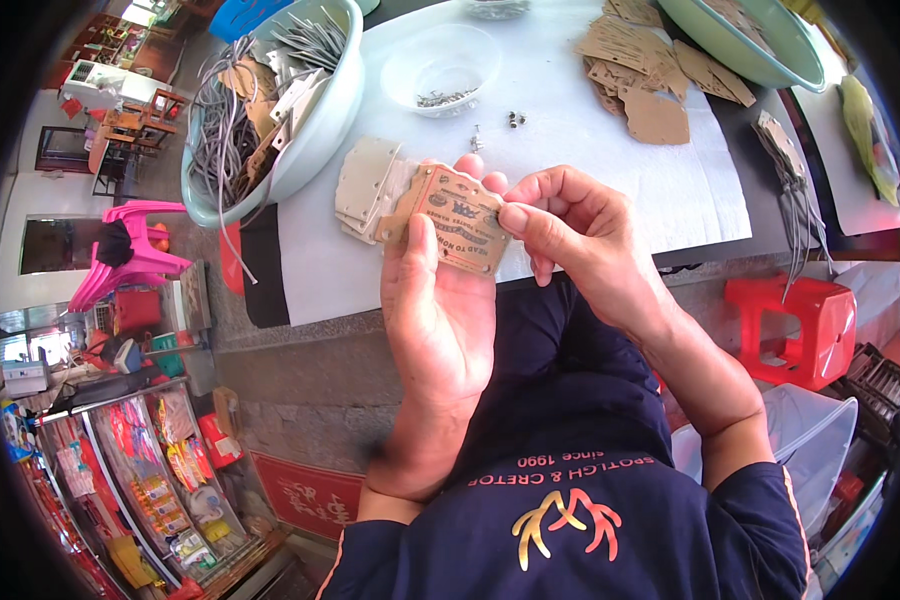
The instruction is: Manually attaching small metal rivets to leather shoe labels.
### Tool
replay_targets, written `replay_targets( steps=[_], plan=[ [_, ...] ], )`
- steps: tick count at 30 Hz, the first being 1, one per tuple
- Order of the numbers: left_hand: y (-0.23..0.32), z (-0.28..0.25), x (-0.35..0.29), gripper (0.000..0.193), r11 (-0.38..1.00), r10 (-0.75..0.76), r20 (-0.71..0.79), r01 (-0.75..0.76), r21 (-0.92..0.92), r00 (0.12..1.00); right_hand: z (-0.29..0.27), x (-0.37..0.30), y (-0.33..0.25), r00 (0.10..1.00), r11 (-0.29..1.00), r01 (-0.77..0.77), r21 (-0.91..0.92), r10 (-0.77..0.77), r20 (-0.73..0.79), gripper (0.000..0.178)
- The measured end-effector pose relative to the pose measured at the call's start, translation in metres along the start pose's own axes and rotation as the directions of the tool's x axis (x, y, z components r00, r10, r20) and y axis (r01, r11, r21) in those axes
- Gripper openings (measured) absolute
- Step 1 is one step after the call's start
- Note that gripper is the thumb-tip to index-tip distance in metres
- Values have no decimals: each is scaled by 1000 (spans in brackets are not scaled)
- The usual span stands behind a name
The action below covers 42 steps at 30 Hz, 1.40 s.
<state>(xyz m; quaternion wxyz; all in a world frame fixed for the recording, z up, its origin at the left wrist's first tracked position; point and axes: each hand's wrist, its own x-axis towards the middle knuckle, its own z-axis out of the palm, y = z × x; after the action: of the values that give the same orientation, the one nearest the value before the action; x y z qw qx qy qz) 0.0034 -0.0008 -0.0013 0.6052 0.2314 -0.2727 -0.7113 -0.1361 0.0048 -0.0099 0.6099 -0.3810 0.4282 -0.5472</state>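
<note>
My left hand point(432, 325) holds a brown printed cardboard tag point(457, 228) from below, its thumb pressed on the front. The tag has small holes along its edges. At the tag's right corner, my right hand point(595, 235) pinches with thumb and forefinger; whether a small part sits between those fingertips is hidden. Just left of the tag lies a stack of pale tags point(363, 185) on the white sheet point(620, 200). Beyond my hands, a few loose small metal fasteners point(477, 138) rest on the sheet. More fasteners lie in a clear plastic bowl point(392, 78).
A pale green basin point(342, 95) at the left holds grey cords point(213, 150) and tags. Brown tags point(625, 55) are piled at the far right, near another green basin point(812, 75). Corded tags point(792, 180) hang over the right edge. A red stool point(820, 335) stands below.
</note>
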Motion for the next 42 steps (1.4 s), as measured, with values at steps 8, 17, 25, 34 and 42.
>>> replay_targets(
  steps=[8,17,25,34,42],
  plan=[
    [-3,3,-3,46,999,13,10,-13,38,1000,2,-2,5,992,994,112,2,-111,-55,17],
    [-4,8,-3,46,999,34,-15,-34,-32,999,3,-3,8,984,984,175,-44,-176,-31,27],
    [-4,11,-5,51,999,24,-5,-24,-22,1000,-2,-3,3,1000,999,31,-20,-31,-1,22],
    [-4,14,-8,49,998,41,-3,-42,-54,999,-3,-3,1,1000,999,19,-26,-19,-5,20],
    [-4,11,-10,52,999,43,-5,-43,-3,999,0,-4,2,1000,1000,19,-3,-19,-7,21]
  ],
)
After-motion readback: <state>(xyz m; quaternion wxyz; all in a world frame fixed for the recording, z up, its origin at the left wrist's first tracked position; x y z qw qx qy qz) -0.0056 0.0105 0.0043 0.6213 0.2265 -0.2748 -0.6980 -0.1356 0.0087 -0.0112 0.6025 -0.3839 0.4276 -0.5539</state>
